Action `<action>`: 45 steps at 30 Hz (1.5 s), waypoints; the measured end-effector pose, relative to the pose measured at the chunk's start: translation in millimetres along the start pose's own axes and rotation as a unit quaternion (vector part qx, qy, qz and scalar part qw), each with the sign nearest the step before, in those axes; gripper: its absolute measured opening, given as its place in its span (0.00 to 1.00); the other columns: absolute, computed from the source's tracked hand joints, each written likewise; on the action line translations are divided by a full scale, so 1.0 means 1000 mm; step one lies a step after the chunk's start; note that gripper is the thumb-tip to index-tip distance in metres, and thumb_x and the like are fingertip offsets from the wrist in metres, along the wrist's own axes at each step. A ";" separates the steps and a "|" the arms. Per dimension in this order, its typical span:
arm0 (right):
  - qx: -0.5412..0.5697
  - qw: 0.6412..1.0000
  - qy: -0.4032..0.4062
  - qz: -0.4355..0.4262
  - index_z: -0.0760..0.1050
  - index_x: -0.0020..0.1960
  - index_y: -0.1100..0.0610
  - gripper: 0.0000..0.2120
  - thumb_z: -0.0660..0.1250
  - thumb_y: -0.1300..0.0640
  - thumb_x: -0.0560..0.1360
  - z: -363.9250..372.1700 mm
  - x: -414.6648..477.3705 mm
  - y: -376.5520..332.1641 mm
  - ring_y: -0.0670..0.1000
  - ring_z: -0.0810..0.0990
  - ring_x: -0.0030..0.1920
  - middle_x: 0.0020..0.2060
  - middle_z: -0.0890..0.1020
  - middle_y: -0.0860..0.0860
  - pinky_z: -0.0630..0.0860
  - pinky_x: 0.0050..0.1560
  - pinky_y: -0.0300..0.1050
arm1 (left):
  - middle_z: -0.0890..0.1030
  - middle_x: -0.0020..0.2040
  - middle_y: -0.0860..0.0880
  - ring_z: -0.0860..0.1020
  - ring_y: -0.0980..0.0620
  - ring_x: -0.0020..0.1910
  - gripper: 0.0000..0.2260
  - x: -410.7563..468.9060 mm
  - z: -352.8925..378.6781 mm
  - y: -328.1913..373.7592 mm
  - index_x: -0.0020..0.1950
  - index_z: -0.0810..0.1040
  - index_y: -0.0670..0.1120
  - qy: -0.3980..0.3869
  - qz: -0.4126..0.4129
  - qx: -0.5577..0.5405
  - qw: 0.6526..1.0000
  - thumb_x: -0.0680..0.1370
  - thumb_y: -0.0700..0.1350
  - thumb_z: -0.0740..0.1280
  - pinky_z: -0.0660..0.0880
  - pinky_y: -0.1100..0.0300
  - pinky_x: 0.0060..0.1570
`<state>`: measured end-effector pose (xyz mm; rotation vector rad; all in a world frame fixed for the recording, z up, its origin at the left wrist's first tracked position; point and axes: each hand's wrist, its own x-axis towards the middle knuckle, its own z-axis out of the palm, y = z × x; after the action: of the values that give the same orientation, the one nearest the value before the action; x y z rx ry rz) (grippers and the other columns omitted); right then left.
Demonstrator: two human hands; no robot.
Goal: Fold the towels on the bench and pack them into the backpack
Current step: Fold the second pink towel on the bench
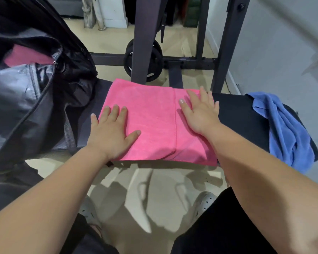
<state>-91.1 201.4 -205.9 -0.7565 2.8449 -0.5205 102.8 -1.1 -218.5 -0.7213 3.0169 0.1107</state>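
1. Pink towel (pixel 154 121): lies folded flat on the black tabletop (pixel 242 118), between the backpack (pixel 35 88) to the left and the blue towel (pixel 286 132) to the right. A fold edge runs front to back, right of centre. The near edge appears to hang just past the tabletop's front.
2. Left hand (pixel 112 132): palm down on the towel's left part. Its fingers (pixel 116 111) are straight and spread, and the little finger lies over the towel's edge onto the tabletop. It grips nothing.
3. Right hand (pixel 200 112): palm down on the narrower strip right of the fold edge, fingers straight and slightly fanned. It holds nothing.
4. Reading: the two flat palms look meant to press the layers down and smooth them. One hand on each side of the fold edge should keep the stack from sliding, so the next fold comes out square.
5. Backpack: open, mouth gaping toward the person, touching the tabletop's left end. A pink cloth (pixel 24 55) shows inside, probably a towel already packed. The bag's position keeps the carry short.
6. Blue towel: crumpled at the right end, partly hanging over the edge, not yet folded. It sits apart from the working patch, probably so it stays out of the fold.
7. Estimate: about midway. This towel likely needs another fold before it fits the bag.
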 end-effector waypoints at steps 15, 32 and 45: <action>-0.196 0.980 -0.007 -0.018 0.35 0.81 0.42 0.42 0.33 0.23 0.73 0.003 -0.059 0.049 0.63 0.32 0.79 0.81 0.36 0.56 0.32 0.73 0.72 | 0.39 0.82 0.50 0.38 0.45 0.81 0.37 -0.002 0.015 0.085 0.82 0.42 0.51 -0.044 0.088 -0.017 0.995 0.78 0.70 0.42 0.40 0.34 0.76; -0.195 0.878 0.018 -0.438 0.76 0.50 0.54 0.25 0.75 0.39 0.61 -0.014 -0.082 0.054 0.59 0.74 0.56 0.54 0.76 0.54 0.69 0.57 0.55 | 0.39 0.82 0.50 0.39 0.45 0.81 0.39 0.004 0.015 0.086 0.82 0.41 0.51 -0.045 0.070 -0.017 0.996 0.78 0.71 0.44 0.39 0.34 0.76; -0.070 0.926 -0.046 -0.367 0.75 0.34 0.51 0.16 0.67 0.39 0.69 -0.018 -0.091 0.060 0.49 0.69 0.36 0.32 0.73 0.45 0.73 0.38 0.48 | 0.39 0.82 0.48 0.39 0.44 0.81 0.43 0.001 0.011 0.080 0.82 0.40 0.50 -0.066 0.110 -0.004 0.992 0.75 0.74 0.44 0.41 0.34 0.76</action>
<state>-44.0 301.8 -205.8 -1.8326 2.4483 -0.3398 65.9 71.0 -224.1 -0.3640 2.9584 0.1696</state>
